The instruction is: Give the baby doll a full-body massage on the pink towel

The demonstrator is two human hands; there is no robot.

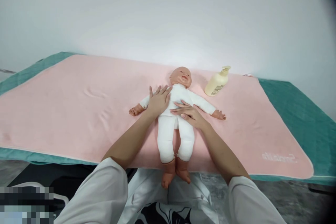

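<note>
A baby doll [166, 136] with a white cloth body lies on its back, head away from me and feet over the front edge. My left hand [159, 101] rests with spread fingers on the doll's chest and shoulder at the left side. Lower down, my right hand [190, 112] lies across the belly, its fingers stretched out and pointing left. Both hands are open and hold nothing. The doll's arms reach out to either side. To the right of its head a pale yellow pump bottle [216, 83] stands on the pink mat [65, 112].
Under the mat a green cover [301, 108] shows at both ends of the table. A white wall [157, 14] rises behind it. Below the front edge at left is a dark chair-like object [60, 178] with a pale frame.
</note>
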